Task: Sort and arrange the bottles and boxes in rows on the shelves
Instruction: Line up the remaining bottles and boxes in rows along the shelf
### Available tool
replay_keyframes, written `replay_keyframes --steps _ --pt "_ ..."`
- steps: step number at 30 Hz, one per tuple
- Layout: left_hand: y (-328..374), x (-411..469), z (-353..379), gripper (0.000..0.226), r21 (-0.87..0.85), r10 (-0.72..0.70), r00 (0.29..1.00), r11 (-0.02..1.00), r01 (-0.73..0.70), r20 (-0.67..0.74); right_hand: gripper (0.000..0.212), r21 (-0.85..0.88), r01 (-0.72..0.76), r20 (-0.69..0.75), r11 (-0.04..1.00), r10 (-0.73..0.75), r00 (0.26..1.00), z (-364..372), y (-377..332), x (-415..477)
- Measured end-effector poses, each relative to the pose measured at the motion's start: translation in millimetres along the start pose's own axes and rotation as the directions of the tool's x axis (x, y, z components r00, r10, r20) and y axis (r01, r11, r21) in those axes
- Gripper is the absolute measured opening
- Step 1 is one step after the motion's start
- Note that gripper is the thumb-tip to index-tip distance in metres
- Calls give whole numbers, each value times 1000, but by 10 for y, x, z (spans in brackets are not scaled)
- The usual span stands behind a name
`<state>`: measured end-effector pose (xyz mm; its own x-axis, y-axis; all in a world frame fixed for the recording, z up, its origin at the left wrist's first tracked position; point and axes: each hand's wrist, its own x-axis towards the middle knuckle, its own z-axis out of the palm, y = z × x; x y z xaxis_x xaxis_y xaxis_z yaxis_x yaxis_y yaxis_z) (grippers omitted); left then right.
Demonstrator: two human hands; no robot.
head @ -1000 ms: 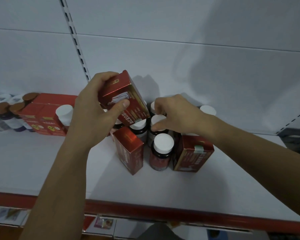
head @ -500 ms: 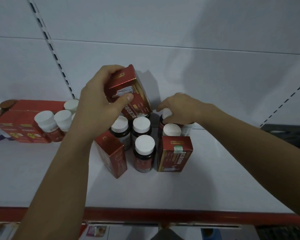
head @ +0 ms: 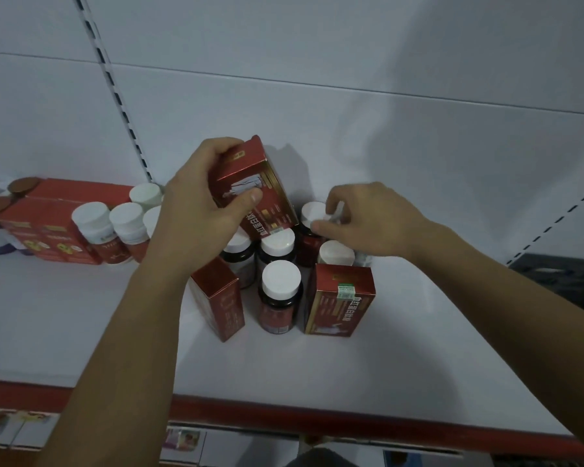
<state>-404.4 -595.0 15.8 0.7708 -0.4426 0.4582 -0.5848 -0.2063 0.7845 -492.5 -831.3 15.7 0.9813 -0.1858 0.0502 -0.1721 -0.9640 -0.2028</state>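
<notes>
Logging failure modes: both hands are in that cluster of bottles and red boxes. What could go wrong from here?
1. The left hand holds a red box tilted, just above white-capped bottles; setting it down there could knock one over.
2. The right hand pinches a rear bottle by its cap in a tight cluster; pulling it out may topple its neighbours.

Dim, flat, bluish light reaches in from the near left. A broad soft shadow covers the back panel (head: 435,96) at far right, and the held red box (head: 250,176) casts a smaller one just to its right. One white cap (head: 281,242) shows a faint sheen. The right hand (head: 375,220) has fingertips (head: 334,205) smeared by motion. The slotted upright (head: 115,92) leans with wide-angle distortion. Shelf-edge labels (head: 182,439) along the near edge are out of focus.
</notes>
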Motion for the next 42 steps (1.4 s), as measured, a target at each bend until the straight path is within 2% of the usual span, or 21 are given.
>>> replay_keyframes --steps 3,5,7,11,13,15,17,18,20,22,23,26,31,34,36,37,39,42 --pt "2 -20 53 50 17 19 1000 1000 -18 -7 46 -58 -78 241 995 90 966 18 -126 -3" --pt "2 -20 65 50 37 21 1000 999 -21 2 38 -2 -107 263 994 104 959 59 -182 22" --pt "-7 -28 64 51 46 22 1000 999 -22 9 36 50 -122 207 991 109 972 74 -205 35" --pt "-2 -61 48 51 44 16 1000 999 -15 -11 52 175 -115 65 978 105 992 117 -234 30" --pt "10 -67 53 51 60 15 1000 998 -14 -12 45 207 -100 14 973 99 995 139 -159 13" --pt "29 -82 63 52 72 18 1000 997 -18 -9 32 224 -65 -134 972 97 986 126 14 -29" --pt "67 -98 81 54 86 29 999 996 -27 -18 23 187 -36 -327 982 97 940 83 224 -100" --pt "93 -105 95 56 87 32 999 996 -29 -28 22 151 -45 -377 988 100 921 84 336 -141" --pt "156 -109 144 57 69 40 998 997 -37 -49 28 55 -106 -314 993 118 942 142 539 -194" --pt "226 -114 208 57 42 50 997 998 -48 -61 38 -6 -126 -144 992 124 982 277 676 -206" --pt "258 -119 241 58 31 56 997 998 -54 -61 40 31 -109 -108 994 112 988 350 707 -207" --pt "327 -141 330 58 14 77 995 997 -77 -56 41 227 -92 -180 970 135 974 482 702 -169" --pt "367 -223 377 58 27 69 997 997 -68 -17 48 362 -104 -127 926 159 979 509 624 -193" --pt "360 -295 316 58 84 70 996 994 -65 -51 41 220 -25 -261 975 84 962 328 470 -312" --pt "371 -325 253 57 118 68 986 992 -50 -150 32 209 112 -315 972 -42 948 135 229 -377" --pt "377 -331 211 56 138 69 974 990 -39 -216 33 226 196 -276 954 -130 952 53 84 -394" --pt "403 -353 120 55 169 87 939 985 -31 -333 41 205 332 -102 921 -317 943 20 -196 -397" --pt "449 -430 7 54 191 107 903 981 -28 -416 41 -23 443 88 896 -439 894 221 -532 -347"
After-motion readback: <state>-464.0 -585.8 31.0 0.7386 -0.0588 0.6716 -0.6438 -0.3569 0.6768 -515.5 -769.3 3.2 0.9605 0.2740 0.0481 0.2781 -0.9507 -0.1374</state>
